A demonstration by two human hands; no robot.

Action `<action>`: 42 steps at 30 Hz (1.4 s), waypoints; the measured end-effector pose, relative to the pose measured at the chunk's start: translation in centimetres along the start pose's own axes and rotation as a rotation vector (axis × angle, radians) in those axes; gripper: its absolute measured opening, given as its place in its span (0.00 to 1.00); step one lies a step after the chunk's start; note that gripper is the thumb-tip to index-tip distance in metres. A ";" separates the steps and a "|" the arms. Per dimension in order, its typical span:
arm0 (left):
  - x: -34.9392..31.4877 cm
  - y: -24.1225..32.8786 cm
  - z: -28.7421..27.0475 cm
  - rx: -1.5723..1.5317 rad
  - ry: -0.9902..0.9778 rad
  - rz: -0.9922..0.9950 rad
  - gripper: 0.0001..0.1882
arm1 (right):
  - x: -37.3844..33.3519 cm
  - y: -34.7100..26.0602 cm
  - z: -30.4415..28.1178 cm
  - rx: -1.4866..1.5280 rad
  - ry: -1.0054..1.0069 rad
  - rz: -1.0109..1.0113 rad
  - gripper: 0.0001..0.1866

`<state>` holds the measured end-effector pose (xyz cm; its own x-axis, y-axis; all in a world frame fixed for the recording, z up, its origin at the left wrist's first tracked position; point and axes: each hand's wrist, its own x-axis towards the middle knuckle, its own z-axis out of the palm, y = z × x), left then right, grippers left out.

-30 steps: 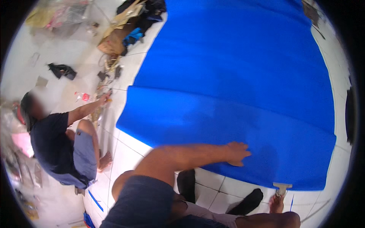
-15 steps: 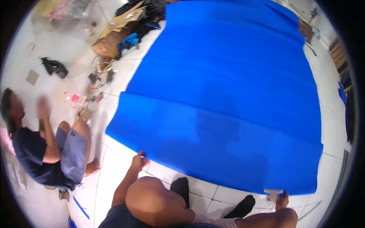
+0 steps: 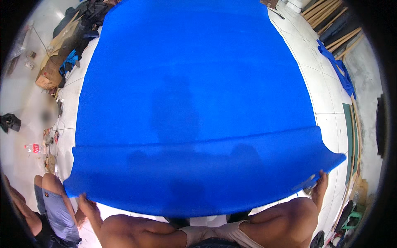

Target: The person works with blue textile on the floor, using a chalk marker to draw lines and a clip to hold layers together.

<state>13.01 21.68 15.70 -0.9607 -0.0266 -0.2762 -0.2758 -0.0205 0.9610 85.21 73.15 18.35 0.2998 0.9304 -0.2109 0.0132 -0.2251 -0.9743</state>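
Left hand (image 3: 88, 207) and right hand (image 3: 321, 186) at opposite ends of a wide, flexible bright-blue sheet's (image 3: 194, 91) near edge

The left fingers pinch the edge by its corner; the right fingers pinch it just short of theirs, perhaps sharing that grip with a blurred, grey metal tool (image 3: 309, 189). Beyond them a crosswise ridge (image 3: 198, 142) runs over the sheet, which lies spread on the white tiled floor (image 3: 326, 99). An uneven pull could skew it or wrinkle that ridge, and the tool could snag the edge
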 end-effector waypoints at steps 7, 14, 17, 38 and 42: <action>14.2 6.4 19.8 0.007 -0.124 0.070 0.14 | 14.9 -7.3 15.0 -0.078 -0.168 -0.064 0.46; 5.6 -2.6 29.2 0.800 -0.290 1.084 0.32 | 9.2 0.9 27.0 -0.723 -0.290 -1.000 0.27; -1.5 -8.3 26.2 1.325 -0.510 1.062 0.43 | 0.6 5.6 25.8 -1.195 -0.494 -1.122 0.39; 5.9 -15.3 24.9 0.871 0.111 0.309 0.49 | 6.2 12.2 25.2 -0.772 -0.153 -0.509 0.21; 11.7 -13.4 22.2 0.067 0.058 -0.256 0.38 | 6.4 15.0 21.5 -0.332 -0.203 0.348 0.38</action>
<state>4.77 43.85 -0.17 -0.8568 -0.0864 -0.5084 -0.5125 0.0319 0.8581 66.81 81.90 0.67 0.1499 0.8140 -0.5612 0.2575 -0.5802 -0.7727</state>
